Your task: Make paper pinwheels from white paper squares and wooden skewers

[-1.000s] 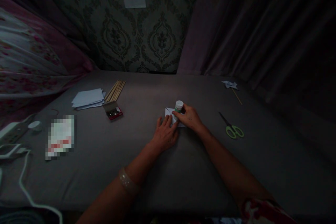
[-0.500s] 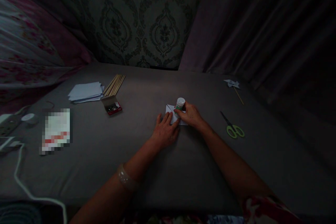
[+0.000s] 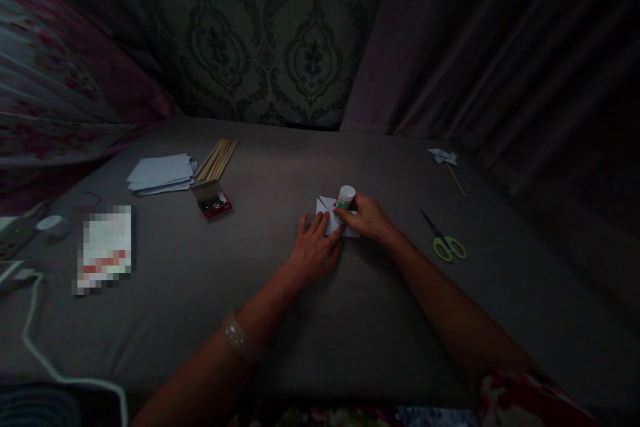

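Observation:
My right hand is wrapped round a white and green glue stick, held nearly upright over a small white paper square. The paper has a slit running in from its upper left corner. With fingers spread flat, my left hand presses on the paper's near left part. The glue stick's lower end is hidden behind my right fingers, so I cannot tell exactly where it touches. To the right lie scissors with green handles, and farther back a paper pinwheel on a wooden stick.
At the back left are a stack of white paper, several wooden sticks and an open red box of small metal pieces. A blurred packet, a white cap and a white cable lie farther left on the grey cloth.
My right hand and the glue stick have shifted slightly to the right over the paper. My left hand stays in place on it. The view has tilted slightly.

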`<action>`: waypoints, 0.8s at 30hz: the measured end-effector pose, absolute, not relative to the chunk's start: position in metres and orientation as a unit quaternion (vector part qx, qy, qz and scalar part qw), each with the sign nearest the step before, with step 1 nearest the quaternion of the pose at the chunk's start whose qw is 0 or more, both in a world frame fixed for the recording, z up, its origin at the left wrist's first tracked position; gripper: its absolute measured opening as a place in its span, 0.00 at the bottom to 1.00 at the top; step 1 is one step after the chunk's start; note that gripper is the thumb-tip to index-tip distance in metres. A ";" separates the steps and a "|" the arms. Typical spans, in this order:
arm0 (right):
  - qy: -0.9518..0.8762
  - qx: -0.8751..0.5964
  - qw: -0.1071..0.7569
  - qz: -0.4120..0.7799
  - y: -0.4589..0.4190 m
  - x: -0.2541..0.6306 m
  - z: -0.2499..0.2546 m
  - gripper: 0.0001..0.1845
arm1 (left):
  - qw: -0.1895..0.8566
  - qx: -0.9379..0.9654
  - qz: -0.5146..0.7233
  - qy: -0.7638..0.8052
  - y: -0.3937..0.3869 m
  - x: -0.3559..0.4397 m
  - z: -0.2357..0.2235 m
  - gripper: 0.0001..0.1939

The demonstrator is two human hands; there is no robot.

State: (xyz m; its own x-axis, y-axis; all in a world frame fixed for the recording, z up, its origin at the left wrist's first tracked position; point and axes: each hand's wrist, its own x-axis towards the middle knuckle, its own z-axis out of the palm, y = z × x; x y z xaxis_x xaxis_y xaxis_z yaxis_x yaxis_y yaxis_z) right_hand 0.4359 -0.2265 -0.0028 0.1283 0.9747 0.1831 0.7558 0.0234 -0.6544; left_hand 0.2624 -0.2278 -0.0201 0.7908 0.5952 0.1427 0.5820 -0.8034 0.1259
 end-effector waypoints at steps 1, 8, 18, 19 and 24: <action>-0.635 -0.680 0.327 0.167 -0.226 0.436 -0.004 0.14 | 0.035 0.946 0.091 0.310 -0.227 0.263 -0.021 0.24; -0.643 -0.673 0.323 0.172 -0.226 0.436 -0.004 0.14 | 0.024 0.947 0.117 0.298 -0.226 0.262 -0.027 0.24; -0.632 -0.684 0.324 0.167 -0.228 0.436 -0.001 0.14 | 0.028 0.948 0.107 0.298 -0.227 0.262 -0.023 0.25; -0.632 -0.683 0.325 0.168 -0.228 0.436 -0.001 0.14 | 0.029 0.948 0.107 0.298 -0.228 0.262 -0.023 0.25; -0.641 -0.675 0.322 0.174 -0.227 0.437 -0.002 0.14 | 0.032 0.946 0.111 0.303 -0.227 0.262 -0.023 0.24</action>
State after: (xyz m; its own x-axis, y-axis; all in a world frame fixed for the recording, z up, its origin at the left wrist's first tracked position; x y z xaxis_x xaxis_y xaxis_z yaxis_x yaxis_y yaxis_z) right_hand 0.4366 -0.2265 -0.0017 0.1190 0.9769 0.1773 0.7530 0.0276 -0.6574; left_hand 0.2624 -0.2274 -0.0234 0.7921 0.5799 0.1906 0.5655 -0.8147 0.1282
